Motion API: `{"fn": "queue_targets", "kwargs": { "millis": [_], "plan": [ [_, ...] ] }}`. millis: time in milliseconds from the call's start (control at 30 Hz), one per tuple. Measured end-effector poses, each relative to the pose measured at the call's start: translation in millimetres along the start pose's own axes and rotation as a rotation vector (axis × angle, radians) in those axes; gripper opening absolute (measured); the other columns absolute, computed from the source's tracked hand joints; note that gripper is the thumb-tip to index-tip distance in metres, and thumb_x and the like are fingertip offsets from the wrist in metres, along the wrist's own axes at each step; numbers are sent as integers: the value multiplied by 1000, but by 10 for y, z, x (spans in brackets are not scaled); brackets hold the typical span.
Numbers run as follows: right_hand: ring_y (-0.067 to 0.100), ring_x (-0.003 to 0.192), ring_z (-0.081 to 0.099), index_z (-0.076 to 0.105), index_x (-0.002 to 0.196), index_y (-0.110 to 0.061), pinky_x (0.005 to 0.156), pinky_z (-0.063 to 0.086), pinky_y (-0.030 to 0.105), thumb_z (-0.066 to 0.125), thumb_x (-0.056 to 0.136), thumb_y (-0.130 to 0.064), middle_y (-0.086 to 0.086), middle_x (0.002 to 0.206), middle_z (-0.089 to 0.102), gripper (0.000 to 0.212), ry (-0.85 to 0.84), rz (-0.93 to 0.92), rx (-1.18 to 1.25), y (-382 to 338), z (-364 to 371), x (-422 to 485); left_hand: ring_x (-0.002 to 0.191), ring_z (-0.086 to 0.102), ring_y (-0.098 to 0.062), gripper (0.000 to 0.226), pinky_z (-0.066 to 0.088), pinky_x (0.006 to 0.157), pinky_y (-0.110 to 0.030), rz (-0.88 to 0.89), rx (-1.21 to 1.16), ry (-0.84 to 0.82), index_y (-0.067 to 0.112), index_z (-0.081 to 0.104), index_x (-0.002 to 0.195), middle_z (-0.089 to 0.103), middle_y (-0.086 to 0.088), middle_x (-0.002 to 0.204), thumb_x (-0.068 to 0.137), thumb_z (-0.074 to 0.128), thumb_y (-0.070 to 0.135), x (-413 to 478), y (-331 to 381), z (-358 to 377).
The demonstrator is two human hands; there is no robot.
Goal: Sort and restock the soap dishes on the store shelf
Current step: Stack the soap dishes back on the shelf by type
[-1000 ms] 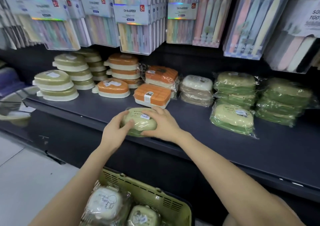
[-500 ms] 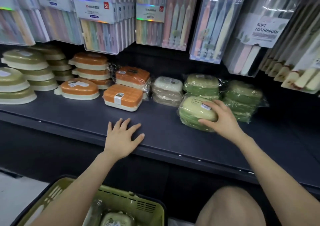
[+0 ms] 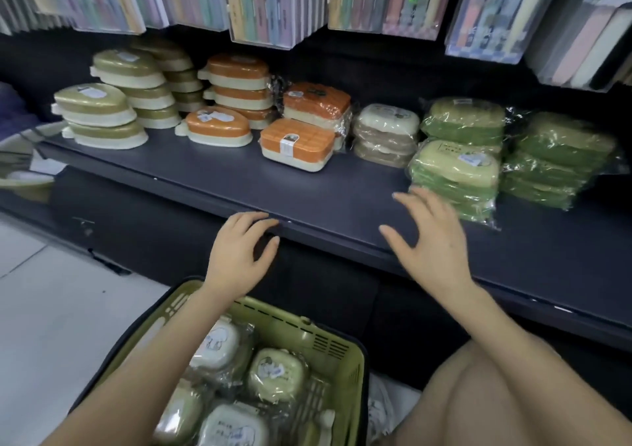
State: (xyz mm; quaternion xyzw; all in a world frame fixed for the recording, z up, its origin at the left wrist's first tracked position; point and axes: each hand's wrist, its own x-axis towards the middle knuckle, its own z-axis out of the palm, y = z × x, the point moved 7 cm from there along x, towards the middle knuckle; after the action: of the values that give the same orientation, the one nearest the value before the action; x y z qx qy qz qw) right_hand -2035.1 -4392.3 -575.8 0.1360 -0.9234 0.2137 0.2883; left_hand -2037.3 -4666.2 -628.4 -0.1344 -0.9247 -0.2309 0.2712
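The wrapped soap dishes [image 3: 277, 370] lie in the green basket [image 3: 342, 346], just below the left hand [image 3: 239, 254], so this hand is nearer to them. Both hands hold nothing, fingers relaxed. The right hand [image 3: 431, 240] hovers over the shelf [image 3: 307, 192] front edge, just beside the green soap dish stack [image 3: 455, 172].

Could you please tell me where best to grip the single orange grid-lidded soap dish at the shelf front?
Probably from above and in front: span the orange grid-lidded soap dish across its shorter width, low on the cream base. It lies flat, with bare shelf before it.
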Motion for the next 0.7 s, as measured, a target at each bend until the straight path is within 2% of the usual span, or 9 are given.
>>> {"fn": "queue_targets", "kwargs": {
  "millis": [67,167,233,300,400,467,533,600,700],
  "plan": [
    [30,115,54,66,117,-13,103,40,40,57,85,-45,8,120,62,47,-87,-90,115,-413,303,-324,103,55,-25,38,38,93,-29,-99,32,31,7,69,108,65,-7,107,91,48,33,-356,-276,-129],
    [35,119,55,70,109,-15,101,43,58,76,77,-36,8,117,65,39,-196,-210,62,-822,869,-804,98,58,-32,51,44,86,-38,-333,124,-119,8,69,107,66,-7,102,87,42,46,-1045,-807,-101],
    [32,113,61,71,108,-15,93,51,53,76,76,-34,10,119,65,38,-284,-172,131,-922,1224,-1052,95,58,-37,60,47,82,-43,-448,156,-262,8,69,108,66,-11,100,82,43,55,-1516,-1124,-22],
    [27,110,61,68,115,-16,88,55,43,73,78,-40,6,123,63,44,-445,-76,218,-1005,1555,-1254,102,56,-40,68,46,88,-47,-571,161,-410,9,66,118,64,-15,111,79,48,62,-1881,-1380,45],
    [19,130,44,42,143,-24,104,41,33,68,83,-51,-2,145,41,71,-794,102,270,-1118,2161,-1572,121,48,-33,72,39,101,-42,-792,105,-515,14,47,140,49,-16,136,82,66,54,-2191,-1606,116],
    [21,141,28,24,151,-31,111,32,35,68,81,-55,-1,158,20,86,-951,118,223,-1246,2551,-1725,124,46,-30,74,39,102,-40,-898,46,-500,15,38,145,43,-15,141,85,64,49,-2318,-1708,196],
    [27,146,17,13,153,-33,113,27,41,71,77,-55,2,162,7,98,-1032,110,200,-1416,2900,-1770,128,44,-30,74,40,102,-41,-911,87,-558,19,31,148,38,-14,145,87,60,50,-2426,-1764,302],
    [30,146,12,6,153,-34,112,28,42,73,73,-58,5,162,2,108,-1090,90,155,-1560,3217,-1776,134,36,-32,76,37,106,-42,-934,178,-693,25,24,150,30,-16,150,88,58,53,-2597,-1809,413],
    [33,142,19,-1,154,-33,109,32,43,71,71,-64,10,160,6,114,-1146,13,55,-1694,3593,-1766,139,28,-36,82,31,110,-45,-993,199,-814,27,16,151,25,-19,152,86,60,53,-2888,-1877,497]
  ]
}}
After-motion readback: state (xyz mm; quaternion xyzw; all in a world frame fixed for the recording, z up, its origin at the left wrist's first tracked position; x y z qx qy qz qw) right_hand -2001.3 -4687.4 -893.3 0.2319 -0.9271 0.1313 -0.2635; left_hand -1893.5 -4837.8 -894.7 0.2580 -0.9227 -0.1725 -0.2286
